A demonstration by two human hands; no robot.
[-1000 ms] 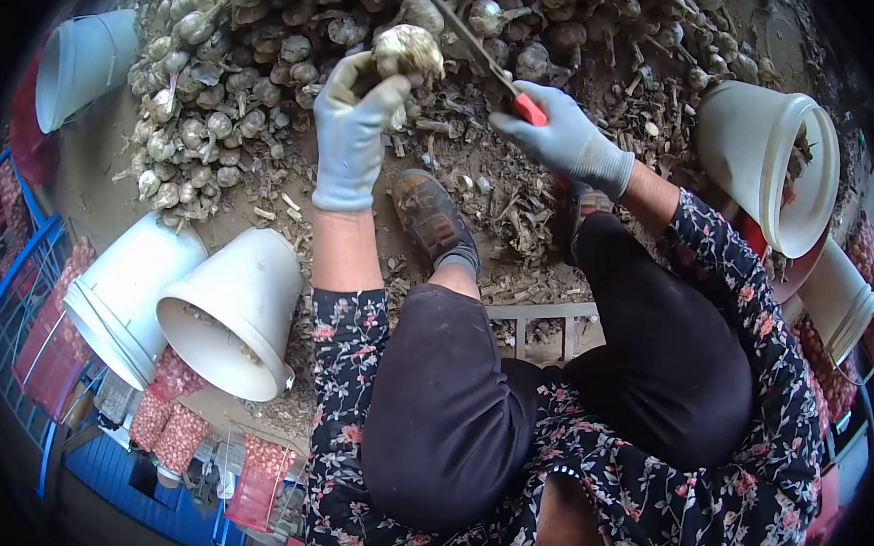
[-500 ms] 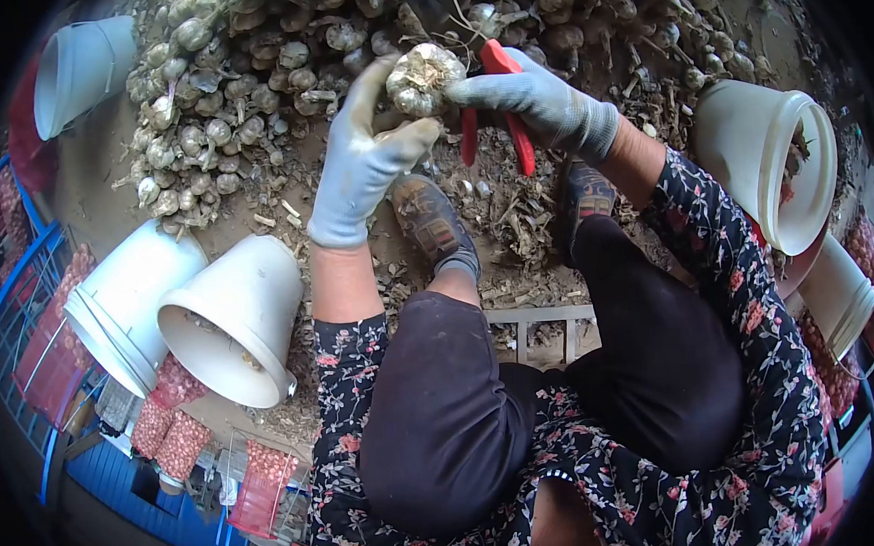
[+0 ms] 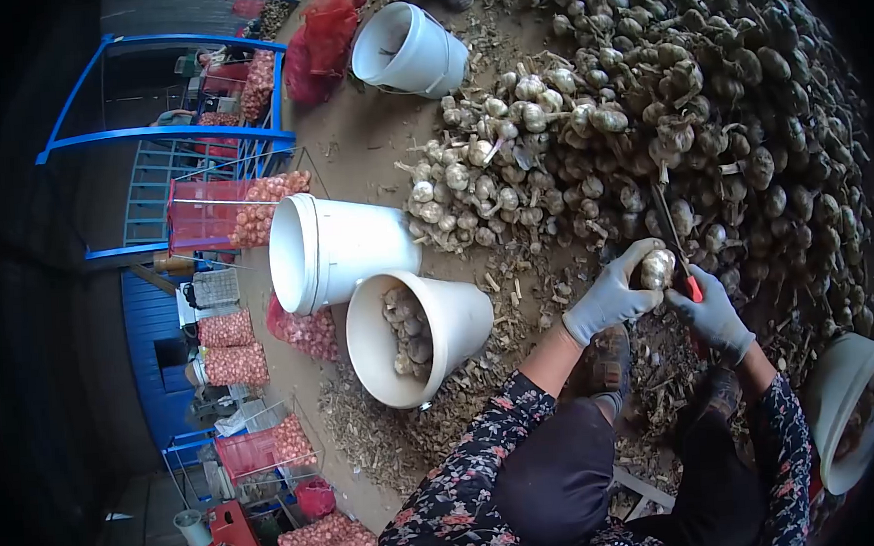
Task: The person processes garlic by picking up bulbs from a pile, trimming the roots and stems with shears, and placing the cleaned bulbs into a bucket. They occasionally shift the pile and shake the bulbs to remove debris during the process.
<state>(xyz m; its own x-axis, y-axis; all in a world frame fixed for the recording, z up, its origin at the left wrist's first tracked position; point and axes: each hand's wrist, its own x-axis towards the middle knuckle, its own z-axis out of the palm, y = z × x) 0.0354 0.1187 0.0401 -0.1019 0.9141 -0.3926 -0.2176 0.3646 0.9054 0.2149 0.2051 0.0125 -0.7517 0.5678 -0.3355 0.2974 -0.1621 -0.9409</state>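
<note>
A person's gloved left hand (image 3: 611, 301) holds a garlic bulb (image 3: 657, 269) between thumb and fingers; the gloved right hand (image 3: 716, 322) grips a red-handled cutting tool (image 3: 672, 233) just beside it. Beyond spreads a large garlic heap (image 3: 690, 102). To the left, a cream bucket (image 3: 467, 321) contains bulbs.

The floor (image 3: 351, 144) bears a garlic heap (image 3: 687, 131) at two o'clock, a pale bucket (image 3: 411, 52) at twelve and trimmings (image 3: 382, 444) at seven.
</note>
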